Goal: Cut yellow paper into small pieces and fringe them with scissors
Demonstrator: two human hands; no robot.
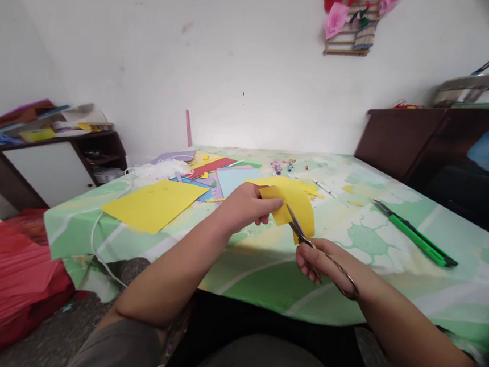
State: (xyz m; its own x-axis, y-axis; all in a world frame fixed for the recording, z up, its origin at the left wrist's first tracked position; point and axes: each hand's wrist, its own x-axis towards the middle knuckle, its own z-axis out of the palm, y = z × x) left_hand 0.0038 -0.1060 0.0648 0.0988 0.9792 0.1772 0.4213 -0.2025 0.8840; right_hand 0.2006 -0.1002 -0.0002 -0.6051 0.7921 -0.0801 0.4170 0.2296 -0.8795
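Observation:
My left hand point(255, 205) pinches a curved sheet of yellow paper point(300, 200) above the table, thumb on top. Scissors point(298, 228) are in my right hand point(321, 263), with its fingers closed round the handles. The blades point up and to the left and lie against the lower part of the yellow paper, which has a cut edge there. One handle loop sticks out toward my right wrist. A larger flat yellow sheet point(152, 204) rests on the table left of my left hand. To the right lies a green utility knife point(419, 239).
A green and white patterned cloth point(368, 240) covers the table. Coloured papers point(238, 178), white string point(160, 169), pens point(324, 188) and yellow scraps point(356, 203) are scattered toward the back. A red plastic bag point(8, 283) sits on the floor at left. Dark cabinets point(411, 141) stand either side.

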